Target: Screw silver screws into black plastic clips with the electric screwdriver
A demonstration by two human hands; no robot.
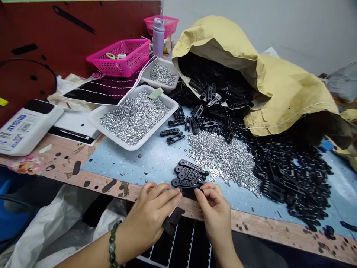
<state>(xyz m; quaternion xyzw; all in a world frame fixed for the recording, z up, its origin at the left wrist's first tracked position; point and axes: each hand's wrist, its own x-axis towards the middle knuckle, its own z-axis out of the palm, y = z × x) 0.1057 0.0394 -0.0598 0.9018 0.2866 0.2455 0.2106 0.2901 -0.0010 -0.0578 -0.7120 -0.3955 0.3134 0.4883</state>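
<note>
black piece [190,192] held between left hand [154,205] and right hand [216,208]

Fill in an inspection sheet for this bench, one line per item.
Surface: blue mat over wood-look table; dark specks on both.
Job's things: row of black parts beyond the hands; heap of silver screws to its right; white tray of small metal pieces to its left.
Clutter: open yellow sack, more parts in its mouth; pink basket and purple bottle behind.
Grip: left hand and right hand at a black piece by the table edge; exact hold partly hidden.
Cables: cord-like line on red panel; unconfirmed.
Surroundings: red panel left, pale wall behind.
</note>
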